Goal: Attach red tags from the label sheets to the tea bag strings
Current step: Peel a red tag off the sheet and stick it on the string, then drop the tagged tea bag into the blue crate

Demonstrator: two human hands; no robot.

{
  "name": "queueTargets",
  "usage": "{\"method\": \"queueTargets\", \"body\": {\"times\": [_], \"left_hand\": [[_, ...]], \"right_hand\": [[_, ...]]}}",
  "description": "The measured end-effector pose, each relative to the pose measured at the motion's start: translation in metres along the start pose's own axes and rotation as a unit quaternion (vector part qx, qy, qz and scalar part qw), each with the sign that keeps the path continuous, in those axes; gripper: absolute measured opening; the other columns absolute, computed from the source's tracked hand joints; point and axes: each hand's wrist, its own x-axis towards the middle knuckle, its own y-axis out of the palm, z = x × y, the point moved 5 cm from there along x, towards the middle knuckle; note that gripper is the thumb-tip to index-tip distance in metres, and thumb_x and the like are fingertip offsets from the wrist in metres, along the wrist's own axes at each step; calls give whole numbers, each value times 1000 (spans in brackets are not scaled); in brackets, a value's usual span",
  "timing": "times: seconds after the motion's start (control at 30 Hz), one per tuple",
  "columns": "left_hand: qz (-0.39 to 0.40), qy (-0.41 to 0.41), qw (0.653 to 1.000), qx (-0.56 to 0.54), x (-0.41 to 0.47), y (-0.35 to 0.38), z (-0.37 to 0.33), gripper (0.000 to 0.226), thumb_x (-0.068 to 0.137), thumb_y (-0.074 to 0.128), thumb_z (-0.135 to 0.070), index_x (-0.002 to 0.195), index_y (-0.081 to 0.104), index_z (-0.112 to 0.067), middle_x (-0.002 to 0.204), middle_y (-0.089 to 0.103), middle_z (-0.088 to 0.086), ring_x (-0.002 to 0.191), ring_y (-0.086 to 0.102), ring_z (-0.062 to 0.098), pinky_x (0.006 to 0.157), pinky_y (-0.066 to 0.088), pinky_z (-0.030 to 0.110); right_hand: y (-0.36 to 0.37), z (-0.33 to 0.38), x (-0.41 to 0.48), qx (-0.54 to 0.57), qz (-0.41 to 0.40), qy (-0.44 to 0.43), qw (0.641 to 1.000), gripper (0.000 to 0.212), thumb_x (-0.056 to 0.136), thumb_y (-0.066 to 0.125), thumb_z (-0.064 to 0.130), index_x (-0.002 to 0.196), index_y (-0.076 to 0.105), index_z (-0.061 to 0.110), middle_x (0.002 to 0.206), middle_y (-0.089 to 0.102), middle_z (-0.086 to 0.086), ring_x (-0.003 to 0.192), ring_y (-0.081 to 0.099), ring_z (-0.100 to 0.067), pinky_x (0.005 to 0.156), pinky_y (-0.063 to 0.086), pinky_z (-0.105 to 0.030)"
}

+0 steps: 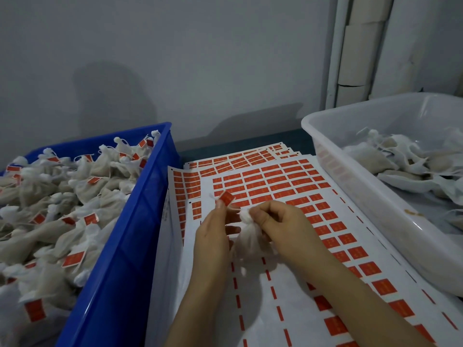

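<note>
print on the red tag (227,198) is blurring out, cannot read it; the lower half of the tea bag (248,237) is smearing into the white sheet under it, and its gathered neck is partly hiding behind the right hand (285,221); the string (234,208) is showing only as a short pale bit between the two hands, and where it is meeting the tag is hard to make out; both forearms are running off the bottom edge, the blue crate (130,234) is getting cut off at left and bottom, the clear tub (350,186) at right; the tag is sitting at the tips of the left hand (213,239), sticking up and tilting just above the thumb nail, over the label sheets (275,186); left thumb and forefinger are pinching the tag's lower edge, the other fingers are curling in loosely; the tea bag is hanging just right of that pinch, between the hands, above the sheets; right hand is lying knuckles up, fingers curling in and pinching the bag's neck, thumb side facing the left hand; the sheets are lying fanned between crate and tub, many red tags on them, the near rows peeled; tagged bags (62,209) are piling in the crate, untagged bags (400,159) are lying in the tub
</note>
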Motion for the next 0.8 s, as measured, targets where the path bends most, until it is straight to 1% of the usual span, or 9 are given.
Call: {"method": "queueTargets", "body": {"times": [0.07, 0.17, 0.23, 0.3, 0.37, 0.43, 0.53, 0.7, 0.8], "left_hand": [[8, 15, 1000, 23, 1, 1, -2, 21, 91, 45, -48, 85, 59, -34, 87, 67, -14, 79, 66, 13, 64, 52, 25], [27, 40, 997, 60, -1, 3, -4, 20, 95, 46, -39, 82, 60, -33, 90, 66, -9, 80, 63, 12, 68, 51, 22], [32, 39, 997, 60, -1, 2, -4, 21, 97, 45, -32, 80, 59, -30, 91, 65, -3, 82, 62, 16, 77, 51, 29], [34, 15, 999, 30, -1, 2, -4, 22, 97, 42, -35, 81, 56, -31, 90, 66, -5, 88, 62, 20, 83, 52, 34], [46, 1, 999, 6, -2, 4, -5, 20, 94, 44, -43, 80, 56, -34, 87, 65, -14, 87, 63, 15, 76, 52, 28], [68, 32, 996, 44, -6, 8, -8, 16, 83, 52, -52, 82, 59, -38, 83, 63, -23, 81, 63, 7, 65, 49, 15], [110, 81, 984, 114, -14, 14, -9, 41, 61, 58, -60, 94, 65, -36, 89, 67, -24, 84, 64, -1, 59, 49, 7], [96, 99, 982, 126, -12, 9, -8, 42, 65, 62, -55, 99, 67, -32, 94, 69, -20, 88, 63, -3, 66, 50, 6], [55, 102, 983, 143, -10, 5, -4, 27, 76, 65, -47, 98, 66, -33, 97, 67, -20, 87, 64, 4, 67, 48, 9]], "right_hand": [[-4, 0, 1, 17, -18, 0, 1000, 13, 88, 52, 39, 77, 57, 33, 73, 60, 16, 64, 58, -1, 46, 39, -5], [-9, 1, 2, 34, -44, -7, 998, 13, 88, 53, 38, 77, 56, 33, 72, 60, 16, 64, 59, 0, 46, 40, -5], [-11, 1, 2, 39, -61, -5, 997, 13, 87, 53, 39, 76, 55, 34, 75, 59, 18, 68, 57, -1, 47, 40, -4], [-13, 1, 1, 49, -73, 1, 996, 13, 87, 53, 39, 75, 55, 35, 76, 57, 19, 72, 55, -1, 44, 38, -1], [-14, 1, 1, 53, -76, 1, 996, 13, 86, 53, 39, 74, 55, 36, 78, 57, 20, 75, 55, -1, 44, 39, 0], [-13, 1, 1, 53, -73, -2, 996, 12, 86, 52, 40, 76, 55, 36, 78, 58, 21, 76, 58, -1, 49, 41, -4], [-13, 1, 1, 64, -66, -2, 996, 10, 86, 53, 40, 78, 57, 35, 78, 61, 19, 74, 60, -1, 48, 44, -6], [-10, 2, 0, 81, -49, -8, 995, 10, 79, 54, 43, 80, 59, 35, 82, 64, 19, 77, 64, -1, 54, 48, -8], [-11, 0, 2, 74, -63, 0, 995, 6, 84, 58, 37, 79, 61, 34, 73, 64, 17, 74, 63, -5, 56, 46, -10]]}}
